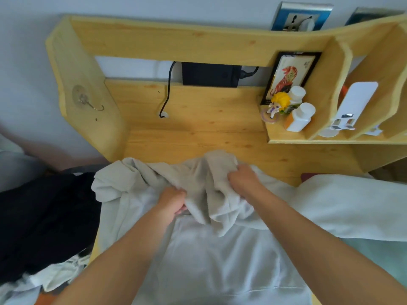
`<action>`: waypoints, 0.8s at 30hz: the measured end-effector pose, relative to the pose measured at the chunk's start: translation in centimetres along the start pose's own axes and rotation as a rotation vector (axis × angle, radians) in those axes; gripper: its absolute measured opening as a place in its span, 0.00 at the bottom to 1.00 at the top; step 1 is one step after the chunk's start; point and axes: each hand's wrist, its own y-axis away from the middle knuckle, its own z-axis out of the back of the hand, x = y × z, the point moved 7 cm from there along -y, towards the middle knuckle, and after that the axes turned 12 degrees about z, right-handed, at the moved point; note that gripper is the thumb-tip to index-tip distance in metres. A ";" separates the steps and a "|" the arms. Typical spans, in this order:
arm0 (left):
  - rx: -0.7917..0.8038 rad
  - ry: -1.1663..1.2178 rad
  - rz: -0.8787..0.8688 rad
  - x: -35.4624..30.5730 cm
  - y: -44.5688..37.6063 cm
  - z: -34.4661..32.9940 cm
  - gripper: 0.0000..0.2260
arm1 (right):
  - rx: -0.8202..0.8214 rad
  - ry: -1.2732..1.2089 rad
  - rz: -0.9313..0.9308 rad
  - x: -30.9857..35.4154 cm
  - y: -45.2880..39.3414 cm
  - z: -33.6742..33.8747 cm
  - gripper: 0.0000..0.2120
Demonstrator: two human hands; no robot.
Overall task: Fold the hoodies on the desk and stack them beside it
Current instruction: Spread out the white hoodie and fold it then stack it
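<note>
Bunching the cloth in both fists, the left hand (174,202) and the right hand (243,178) are each gripping a gathered fold of the pale hoodie (198,183), fingers curled tight into the fabric. It is lying crumpled across the near edge of the wooden desk (198,119), its lower part draping toward the person, with a dark garment (44,216) heaped off the left side. This looks like the opening step: sorting the hoodie out before any fold is made. Next, it probably needs spreading flat, with the sleeves found.
</note>
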 end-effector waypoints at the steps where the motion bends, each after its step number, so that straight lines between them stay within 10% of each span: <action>1: -0.015 0.048 -0.033 -2.3 0.4 0.4 0.06 | -0.117 -0.050 0.046 1.8 -0.4 2.2 0.20; 5: 0.157 0.394 -0.276 -14.2 3.4 2.7 0.12 | -0.416 -0.403 0.313 8.3 -1.4 9.8 0.19; 8: 0.244 0.107 -0.439 -16.3 6.2 2.0 0.22 | -0.185 -0.487 0.458 9.6 -1.6 7.7 0.26; 19: -0.320 -1.225 -0.480 5.8 -2.2 -0.4 0.31 | 0.119 0.893 0.385 -15.8 -0.2 2.3 0.34; 24: -0.338 -1.292 -0.452 10.2 -1.8 -2.1 0.34 | 0.158 0.792 0.222 -17.9 -5.1 6.0 0.35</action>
